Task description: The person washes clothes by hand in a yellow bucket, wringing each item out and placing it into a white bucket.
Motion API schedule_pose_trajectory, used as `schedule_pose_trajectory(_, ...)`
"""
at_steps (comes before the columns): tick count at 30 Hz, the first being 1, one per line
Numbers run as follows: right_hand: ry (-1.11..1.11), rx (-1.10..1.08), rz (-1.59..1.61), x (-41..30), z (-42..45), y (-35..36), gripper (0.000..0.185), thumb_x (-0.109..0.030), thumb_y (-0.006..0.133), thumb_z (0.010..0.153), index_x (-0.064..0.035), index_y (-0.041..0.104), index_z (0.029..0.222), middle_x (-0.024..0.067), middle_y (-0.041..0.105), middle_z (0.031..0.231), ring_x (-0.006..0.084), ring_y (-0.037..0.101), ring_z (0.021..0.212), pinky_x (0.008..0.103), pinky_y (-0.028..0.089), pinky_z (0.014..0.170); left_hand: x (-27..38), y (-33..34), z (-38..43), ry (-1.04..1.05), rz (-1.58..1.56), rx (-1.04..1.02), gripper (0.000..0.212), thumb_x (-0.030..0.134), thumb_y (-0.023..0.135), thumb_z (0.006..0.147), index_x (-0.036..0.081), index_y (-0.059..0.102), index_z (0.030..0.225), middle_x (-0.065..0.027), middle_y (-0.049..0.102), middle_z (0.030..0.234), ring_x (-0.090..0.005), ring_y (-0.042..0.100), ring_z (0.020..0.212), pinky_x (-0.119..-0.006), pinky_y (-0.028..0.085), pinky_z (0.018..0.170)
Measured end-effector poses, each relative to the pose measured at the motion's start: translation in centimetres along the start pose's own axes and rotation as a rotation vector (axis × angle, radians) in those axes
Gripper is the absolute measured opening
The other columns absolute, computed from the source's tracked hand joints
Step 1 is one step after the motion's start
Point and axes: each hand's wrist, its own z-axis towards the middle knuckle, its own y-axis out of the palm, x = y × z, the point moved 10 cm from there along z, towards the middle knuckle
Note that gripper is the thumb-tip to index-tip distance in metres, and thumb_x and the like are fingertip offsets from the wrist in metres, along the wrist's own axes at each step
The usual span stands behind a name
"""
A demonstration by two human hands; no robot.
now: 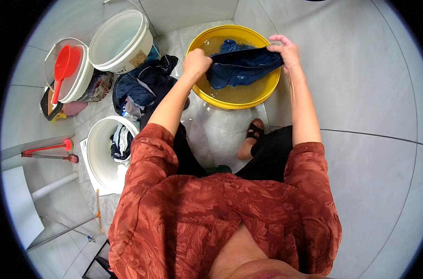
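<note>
A dark blue wet garment (246,68) is stretched by its upper edge between both hands, its lower part hanging into a yellow tub (229,104) of murky water. My left hand (197,63) is closed on the garment's left end, over the tub's left rim. Its right end is pinched by my right hand (286,52), whose other fingers are partly spread, just beyond the right rim. More blue cloth (230,45) lies in the water behind the held piece.
Dark clothes (134,87) lie heaped on the floor left of the tub. Beyond them stand a white bucket of water (119,38) and another bucket (73,87) with a red dipper (66,62). A white bucket with clothes (96,153) is nearer. Brushes (54,148) are by the left wall.
</note>
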Motion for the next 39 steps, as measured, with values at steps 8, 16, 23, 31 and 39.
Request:
schedule_pose_trajectory(8,-0.141,-0.258,-1.204,2.2,-1.2,5.4,0.043,0.0,0.052,0.066,-0.0175,0.063,0.104,0.0127,0.063,0.095,0.0282,0.059,0.088,0.0341,0.046,0.079,-1.5,-0.6,0.1,-0.287,-1.497,-0.089,0.017,-0.007,0.053,0.071,-0.002,0.054,0.087,-0.0099,0.055,0.077,-0.0212,0.056,0.064,-0.034,0.051,0.053)
schedule_pose_trajectory(16,0.088,-0.182,-1.484,6.0,1.7,3.9,0.074,-0.015,0.057,0.068,-0.0156,0.027,0.135,0.0234,0.047,0.12,0.0356,0.049,0.108,0.0405,0.041,0.089,0.3,1.8,1.9,0.031,-0.513,0.07,0.023,0.014,0.056,0.074,0.003,0.061,0.093,-0.0164,0.063,0.087,-0.0296,0.06,0.081,-0.037,0.046,0.075)
schedule_pose_trajectory(23,0.39,-0.257,-1.505,14.2,2.9,6.8,0.09,-0.017,0.061,0.07,-0.0191,0.004,0.14,0.0226,0.024,0.137,0.0376,0.039,0.119,0.0409,0.037,0.095,0.5,8.5,1.7,0.078,0.099,-0.102,0.033,0.031,0.044,0.085,0.014,0.055,0.111,-0.0222,0.055,0.105,-0.0355,0.055,0.097,-0.043,0.045,0.083)
schedule_pose_trajectory(31,0.383,-0.323,-1.431,21.3,5.7,6.9,0.066,-0.018,0.056,0.076,-0.0033,0.027,0.133,0.0198,0.04,0.13,0.0304,0.043,0.118,0.0422,0.041,0.092,-1.0,14.0,2.3,0.16,0.291,-0.278,0.036,0.022,0.038,0.086,0.009,0.046,0.119,-0.0234,0.048,0.119,-0.0354,0.051,0.106,-0.042,0.041,0.089)
schedule_pose_trajectory(39,0.467,-0.653,-1.563,36.8,10.3,2.1,0.031,-0.024,0.055,0.074,-0.0088,0.062,0.1,0.0155,0.059,0.106,0.0306,0.057,0.096,0.0385,0.046,0.08,-6.5,20.0,2.3,-0.019,0.532,-0.809,0.043,0.019,0.051,0.078,0.013,0.051,0.12,-0.0132,0.049,0.124,-0.0266,0.048,0.114,-0.04,0.039,0.093)
